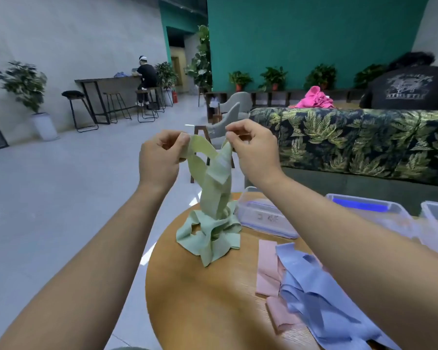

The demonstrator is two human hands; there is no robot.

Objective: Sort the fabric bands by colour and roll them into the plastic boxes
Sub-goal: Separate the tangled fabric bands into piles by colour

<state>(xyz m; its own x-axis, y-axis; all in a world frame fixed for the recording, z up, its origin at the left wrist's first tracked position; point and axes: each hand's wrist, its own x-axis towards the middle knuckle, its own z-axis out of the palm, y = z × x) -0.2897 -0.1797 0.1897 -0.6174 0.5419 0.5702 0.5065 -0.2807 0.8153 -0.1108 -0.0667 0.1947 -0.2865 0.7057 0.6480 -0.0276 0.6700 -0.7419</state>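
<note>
We hold the green bands (214, 195) up over the table (200, 299), both hands raised. L hand (159, 157) pinches one strip end betw. thumb & curled fingers (183, 139). R hand (254, 150) pinches another part of the same bunch, fingertips (232, 137) pressed together on the cloth. The rest hangs in a twisted column, and its bottom lies crumpled on the table, just left of the nearest box (263, 219).

Blue bands (314, 286) & pink bands (267, 269) lie overlapped at the table's right, partly under our R forearm. Two more boxes (369, 210) sit further right; we can't tell what's in any of them.

Handling, as we judge it: the bands look v. light, soft & limp, with no stiffness to hold a shape, so they twist and snag on each other. Not fragile, and cloth shouldn't slip much in a pinch grip.

Best hold is prob. a free end, taken across its full width so the roll starts flat. The other hand can then run down the strip to clear twists. Grabbing mid-bunch would likely drag the whole tangle along. A finished roll will want to spring loose, so it needs a pinch until it's in a box.
</note>
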